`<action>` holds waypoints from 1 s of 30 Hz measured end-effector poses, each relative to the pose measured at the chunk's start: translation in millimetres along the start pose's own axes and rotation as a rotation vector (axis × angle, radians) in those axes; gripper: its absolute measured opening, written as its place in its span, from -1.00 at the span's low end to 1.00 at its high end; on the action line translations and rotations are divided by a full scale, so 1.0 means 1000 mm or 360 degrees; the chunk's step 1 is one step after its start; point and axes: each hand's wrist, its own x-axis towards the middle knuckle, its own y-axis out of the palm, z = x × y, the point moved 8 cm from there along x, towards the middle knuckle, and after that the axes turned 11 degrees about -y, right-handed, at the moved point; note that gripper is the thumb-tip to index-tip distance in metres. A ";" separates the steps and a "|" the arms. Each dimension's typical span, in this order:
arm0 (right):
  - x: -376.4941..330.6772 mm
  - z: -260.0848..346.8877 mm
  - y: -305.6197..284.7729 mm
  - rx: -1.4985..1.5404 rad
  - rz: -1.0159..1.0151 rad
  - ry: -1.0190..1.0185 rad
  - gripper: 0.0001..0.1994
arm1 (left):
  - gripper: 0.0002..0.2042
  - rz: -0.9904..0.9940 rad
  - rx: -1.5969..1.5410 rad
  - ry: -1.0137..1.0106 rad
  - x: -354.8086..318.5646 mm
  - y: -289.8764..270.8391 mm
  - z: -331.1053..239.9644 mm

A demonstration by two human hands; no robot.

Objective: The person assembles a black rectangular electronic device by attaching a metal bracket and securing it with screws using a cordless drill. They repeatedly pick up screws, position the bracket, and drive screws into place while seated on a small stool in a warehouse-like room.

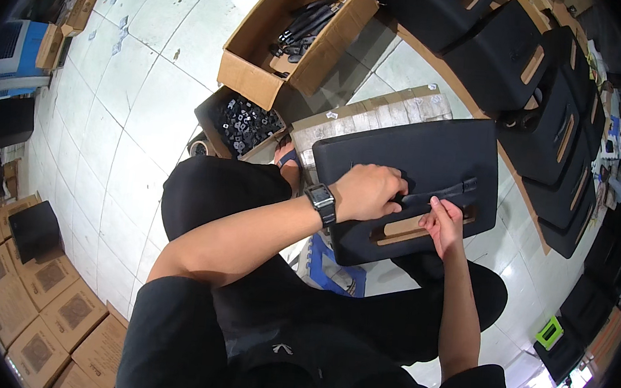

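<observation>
Open brown carton of black handles (294, 37) top centre on floor, smaller open box of black small parts (242, 125) just below it, stacked closed brown cartons with dark square labels (35, 303) lower left, blue-white box (12, 53) far left.

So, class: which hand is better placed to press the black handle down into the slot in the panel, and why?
Probably the left hand: it already grips one end of the handle, above the slot. The right hand rests at the slot's edge, steadying the panel.

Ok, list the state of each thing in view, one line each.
Black panel: flat across the lap, slot showing bare wood.
Black handle: lying on the panel beside the slot.
Left hand: closed on the handle's end.
Right hand: fingers at the slot.
Cardboard box: open, holding handles.
</observation>
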 end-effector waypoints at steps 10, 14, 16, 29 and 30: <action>0.005 0.002 0.008 -0.0227 -0.0203 0.0228 -0.46 | -0.72 -0.0597 0.0768 -0.1403 0.061 -0.243 0.333; 0.003 0.006 0.005 -0.0496 -0.0262 0.0221 -0.33 | -0.71 -0.1058 0.0405 -0.1340 0.107 -0.233 0.392; 0.003 0.001 0.004 -0.0486 -0.0197 0.0245 -0.37 | -0.59 -0.0976 0.0565 -0.1047 0.130 -0.203 0.439; -0.003 0.006 0.002 -0.0481 -0.0347 0.0314 -0.38 | -0.78 -0.0863 0.0657 -0.1416 0.142 -0.202 0.434; -0.001 0.008 0.005 -0.0527 -0.0325 0.0296 -0.37 | -0.77 -0.1013 0.0555 -0.1356 0.137 -0.210 0.439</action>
